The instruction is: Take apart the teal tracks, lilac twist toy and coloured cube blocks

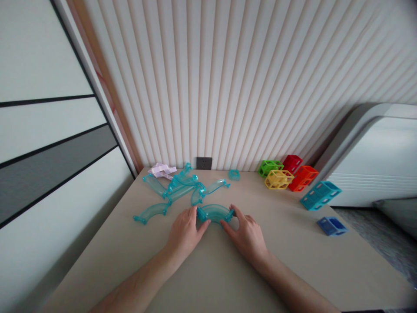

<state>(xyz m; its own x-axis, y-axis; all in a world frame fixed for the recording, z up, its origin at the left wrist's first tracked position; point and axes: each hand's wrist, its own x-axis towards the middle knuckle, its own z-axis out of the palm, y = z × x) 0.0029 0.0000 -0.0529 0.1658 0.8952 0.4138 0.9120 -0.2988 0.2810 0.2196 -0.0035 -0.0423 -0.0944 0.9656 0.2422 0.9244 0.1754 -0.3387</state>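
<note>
A curved, see-through teal track piece (215, 211) is held between both hands near the middle of the table. My left hand (186, 228) grips its left end with fingers and thumb. At its right end, my right hand (246, 232) has its fingers and thumb closed on it. Just beyond lies a loose pile of similar teal track pieces (180, 189), some curved and some straight. One curved teal track piece (151, 211) rests apart, to the left of my left hand.
Pale lilac pieces (161, 170) and a small teal square piece (233, 174) lie by the wall. To the right stand coloured lattice blocks: green (269, 168), yellow (278, 179), red (292, 163), orange (302, 178), teal (320, 195) and blue (332, 226). A black wall socket (204, 163) sits behind the table.
</note>
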